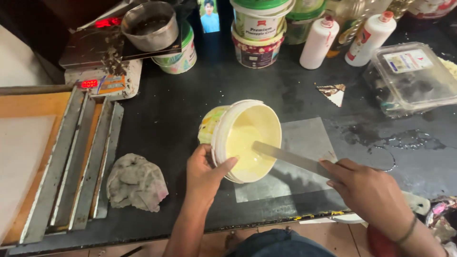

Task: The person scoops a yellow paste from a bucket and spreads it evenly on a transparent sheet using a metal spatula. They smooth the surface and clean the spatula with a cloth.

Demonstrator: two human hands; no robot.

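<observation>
My left hand (205, 170) grips the rim of a white plastic tub (223, 124), tilted on its side with the mouth facing me. Pale yellow cream (246, 147) coats the inside. My right hand (369, 192) holds a long flat metal spatula (290, 158); its blade tip reaches into the tub's mouth and touches the cream. Tub and hands are over a black counter (181, 109), above a square sheet of translucent paper (304, 138).
A crumpled grey cloth (135, 183) lies left of my hand. Metal strips and a wooden board (71, 157) sit at the far left. A digital scale with a steel bowl (148, 24), stacked tubs (259, 33), white bottles (320, 42) and a clear plastic box (412, 78) line the back. A wet patch (400, 140) spreads at right.
</observation>
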